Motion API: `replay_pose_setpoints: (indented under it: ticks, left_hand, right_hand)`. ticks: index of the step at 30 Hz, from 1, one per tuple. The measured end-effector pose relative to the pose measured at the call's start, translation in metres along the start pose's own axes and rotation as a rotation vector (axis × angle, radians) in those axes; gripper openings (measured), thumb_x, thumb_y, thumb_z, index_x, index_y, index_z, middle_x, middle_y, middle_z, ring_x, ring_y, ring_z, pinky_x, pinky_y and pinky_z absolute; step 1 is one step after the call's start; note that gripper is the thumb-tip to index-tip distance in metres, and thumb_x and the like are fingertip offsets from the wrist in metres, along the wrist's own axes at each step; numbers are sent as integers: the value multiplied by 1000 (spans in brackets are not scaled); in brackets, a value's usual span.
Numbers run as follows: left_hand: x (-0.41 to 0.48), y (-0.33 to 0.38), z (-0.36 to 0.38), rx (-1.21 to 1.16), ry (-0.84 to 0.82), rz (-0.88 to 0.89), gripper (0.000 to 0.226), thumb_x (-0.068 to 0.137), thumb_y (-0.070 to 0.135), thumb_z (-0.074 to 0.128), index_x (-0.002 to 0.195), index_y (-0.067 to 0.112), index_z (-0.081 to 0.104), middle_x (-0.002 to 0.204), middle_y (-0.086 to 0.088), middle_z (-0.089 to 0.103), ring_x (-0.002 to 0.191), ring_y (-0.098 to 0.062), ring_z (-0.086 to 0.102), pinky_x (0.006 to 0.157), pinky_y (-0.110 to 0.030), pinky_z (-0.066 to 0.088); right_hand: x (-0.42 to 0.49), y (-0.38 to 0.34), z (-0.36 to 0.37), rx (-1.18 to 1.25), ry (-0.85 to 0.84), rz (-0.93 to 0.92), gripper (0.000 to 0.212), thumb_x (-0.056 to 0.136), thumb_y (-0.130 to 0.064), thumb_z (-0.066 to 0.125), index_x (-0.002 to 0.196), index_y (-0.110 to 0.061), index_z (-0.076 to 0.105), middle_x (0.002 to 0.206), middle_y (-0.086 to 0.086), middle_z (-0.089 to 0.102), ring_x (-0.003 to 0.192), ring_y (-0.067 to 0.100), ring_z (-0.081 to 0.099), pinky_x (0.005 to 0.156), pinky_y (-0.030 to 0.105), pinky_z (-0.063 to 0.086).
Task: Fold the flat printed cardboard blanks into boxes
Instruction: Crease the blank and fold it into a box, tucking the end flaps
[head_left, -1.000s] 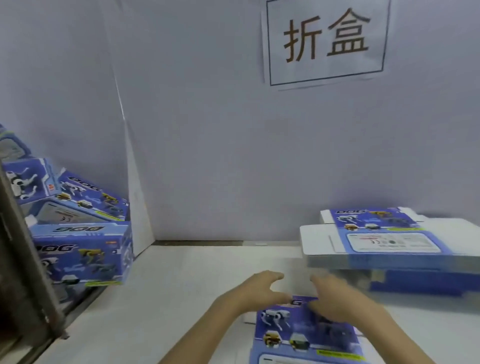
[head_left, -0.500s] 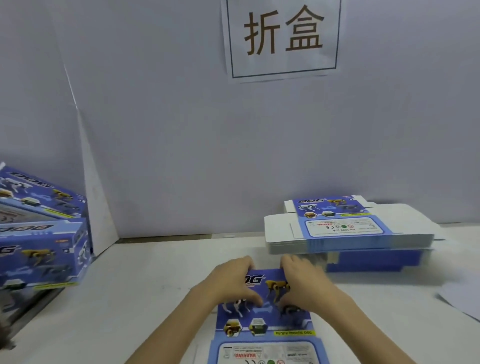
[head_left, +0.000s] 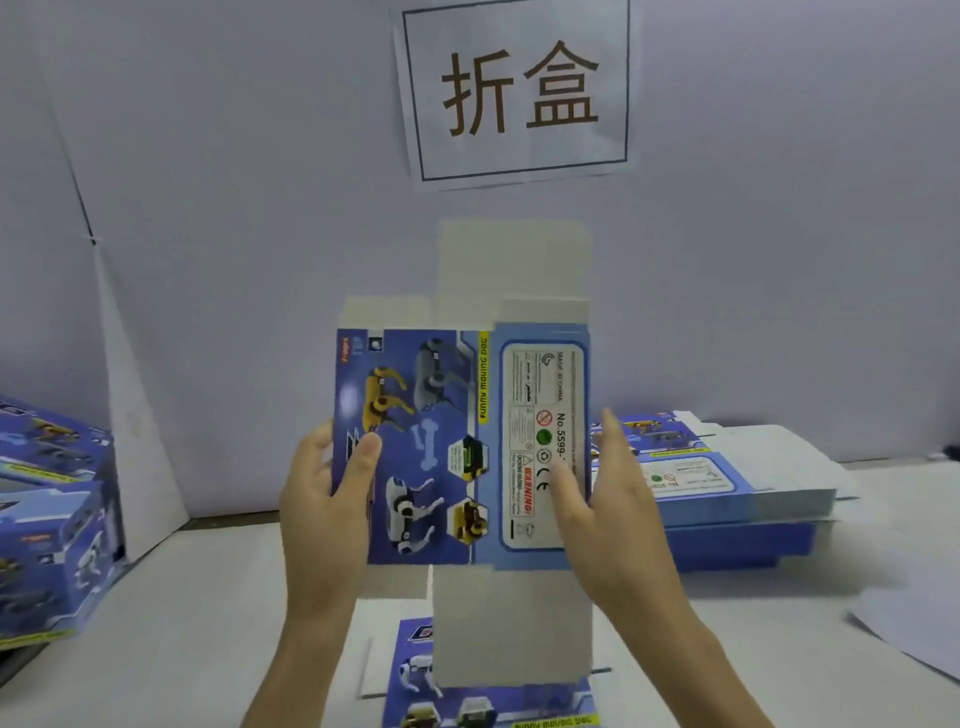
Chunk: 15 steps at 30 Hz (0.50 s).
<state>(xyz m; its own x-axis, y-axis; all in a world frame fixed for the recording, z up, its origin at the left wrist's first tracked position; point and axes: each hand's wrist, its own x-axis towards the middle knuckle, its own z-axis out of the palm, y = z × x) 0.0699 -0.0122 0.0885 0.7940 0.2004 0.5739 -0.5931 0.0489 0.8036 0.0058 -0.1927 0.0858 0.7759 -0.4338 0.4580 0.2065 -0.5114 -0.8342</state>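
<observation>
Pinching the left edge of the blank (head_left: 457, 447) with the left hand (head_left: 322, 499), thumb on the picture side, fingers tucked behind. Gripping the right edge with the right hand (head_left: 608, 499), thumb on the label, fingers straight up behind. Holding it up tall in the air, in the middle, above the table (head_left: 208, 623), with plain white flaps at top and bottom.

Looks light and thin. Probably stiff on the flat parts and bendy only along the fold lines. Likely smooth and a bit slippery on the print, and easy to crease if squeezed hard. Best to hold by the two side edges, near the middle, and push them toward each other to pop it open.

Just below, near, lying flat: a second blank (head_left: 488, 696). To the right, a stack (head_left: 727, 483) of more flat ones. At the left, folded boxes (head_left: 52, 519) piled up. Far right, a loose white sheet (head_left: 914, 634). On the far wall, a sign (head_left: 519, 88). Nothing in the way up high. Take care to keep the bottom flap from catching on the second blank.
</observation>
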Motion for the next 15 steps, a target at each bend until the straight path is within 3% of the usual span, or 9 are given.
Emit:
replay_pose_setpoints:
  ticks: [3,7,10,15]
  left_hand:
    - [-11,-5,9,-88,-37,-76,40,85,40,56,124,48,50,108,11,70,94,-5,69,57,-22,58]
    - [-17,-9,13,-69,-134,-99,54,85,39,55,138,37,48,119,15,67,106,-5,65,71,-30,61]
    - [-21,-10,11,-53,-180,-122,58,84,40,52,141,35,45,109,15,69,97,-1,67,56,-21,57]
    - [-32,-7,15,-83,-148,-159,56,83,43,51,138,43,41,115,11,63,104,0,63,51,-19,55]
  right_hand:
    - [4,6,-4,116,-5,-31,46,98,-25,50,141,-31,34,129,-12,52,111,9,56,83,31,57]
    - [11,18,-14,192,-15,53,29,96,-19,54,119,-33,45,112,-15,57,95,5,60,52,12,51]
    - [15,21,-16,325,-57,119,33,93,-14,59,112,-37,46,102,-22,59,86,4,64,49,12,49]
    - [12,19,-12,346,-53,64,53,88,-14,65,122,-46,39,110,-23,59,96,7,65,58,20,57]
